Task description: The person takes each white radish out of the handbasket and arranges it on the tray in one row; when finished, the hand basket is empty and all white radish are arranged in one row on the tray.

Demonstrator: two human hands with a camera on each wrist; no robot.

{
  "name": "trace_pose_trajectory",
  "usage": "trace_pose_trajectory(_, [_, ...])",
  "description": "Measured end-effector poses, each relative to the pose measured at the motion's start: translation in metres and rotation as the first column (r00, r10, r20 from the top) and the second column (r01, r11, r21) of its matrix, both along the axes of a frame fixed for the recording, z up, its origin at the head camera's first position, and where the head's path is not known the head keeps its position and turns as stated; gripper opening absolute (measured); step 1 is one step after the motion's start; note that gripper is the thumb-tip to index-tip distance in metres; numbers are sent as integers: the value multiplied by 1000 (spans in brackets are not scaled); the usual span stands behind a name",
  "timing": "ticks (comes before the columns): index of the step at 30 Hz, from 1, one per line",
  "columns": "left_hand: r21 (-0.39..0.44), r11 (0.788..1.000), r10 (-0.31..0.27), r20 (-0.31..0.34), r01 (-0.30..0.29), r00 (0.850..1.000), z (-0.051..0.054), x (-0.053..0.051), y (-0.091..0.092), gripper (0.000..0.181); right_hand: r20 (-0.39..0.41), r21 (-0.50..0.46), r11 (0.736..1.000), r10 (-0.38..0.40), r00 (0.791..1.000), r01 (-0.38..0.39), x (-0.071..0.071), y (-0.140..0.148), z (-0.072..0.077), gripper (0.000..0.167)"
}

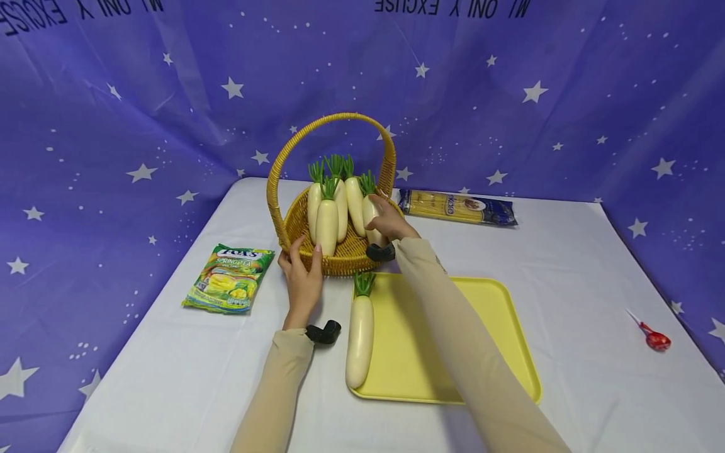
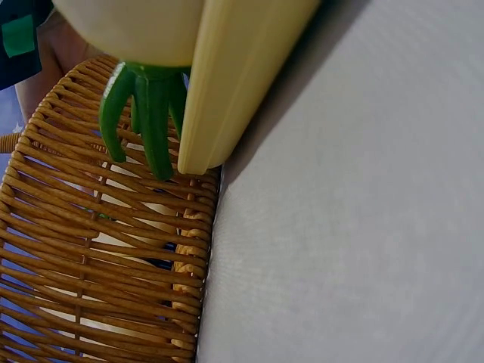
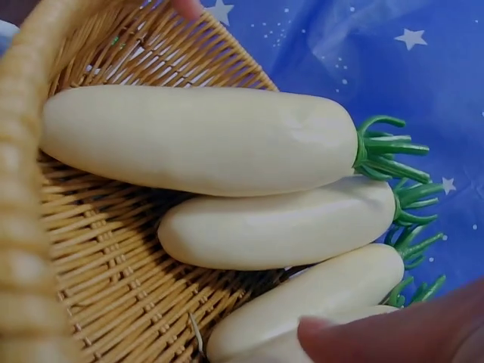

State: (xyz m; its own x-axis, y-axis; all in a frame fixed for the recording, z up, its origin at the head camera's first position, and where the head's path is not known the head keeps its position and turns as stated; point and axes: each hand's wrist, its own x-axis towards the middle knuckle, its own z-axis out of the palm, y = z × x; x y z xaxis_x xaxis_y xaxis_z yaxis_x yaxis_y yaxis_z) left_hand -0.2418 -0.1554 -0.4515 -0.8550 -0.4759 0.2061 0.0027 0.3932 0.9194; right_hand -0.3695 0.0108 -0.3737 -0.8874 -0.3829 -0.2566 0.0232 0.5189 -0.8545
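Note:
A wicker basket [image 1: 343, 267] with a tall arched handle holds several white radishes [image 1: 326, 225] with green tops, standing against its back. My left hand [image 1: 303, 283] grips the basket's front left rim, thumb and fingers apart. At the basket's right side my right hand [image 1: 391, 221] holds a white radish [image 1: 370, 211]; in the right wrist view its thumb [image 3: 340, 336] presses on that radish. One more white radish [image 1: 360, 343] lies along the left edge of a yellow tray [image 1: 498, 327]; its green leaves [image 2: 155, 113] touch or nearly touch the basket in the left wrist view.
A green candy bag [image 1: 229, 280] lies left of the basket. Behind the tray, a pasta packet [image 1: 453, 207] lies near the backdrop. A red lollipop [image 1: 657, 340] is at the far right of the white-covered table [image 1: 589, 270]. A starry purple cloth [image 1: 510, 126] hangs behind.

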Motion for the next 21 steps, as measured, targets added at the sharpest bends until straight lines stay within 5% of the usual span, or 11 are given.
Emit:
trace_pose_trajectory(9, [-12, 1000, -17, 3, 17, 1000, 0, -1, -1, 55, -6, -11, 997, 71, 997, -71, -1, 1, 2, 79])
trace_pose_trajectory(21, [-6, 1000, -11, 22, 11, 1000, -1, -1, -1, 55, 132, -167, 978, 150, 980, -127, -4, 7, 3, 78])
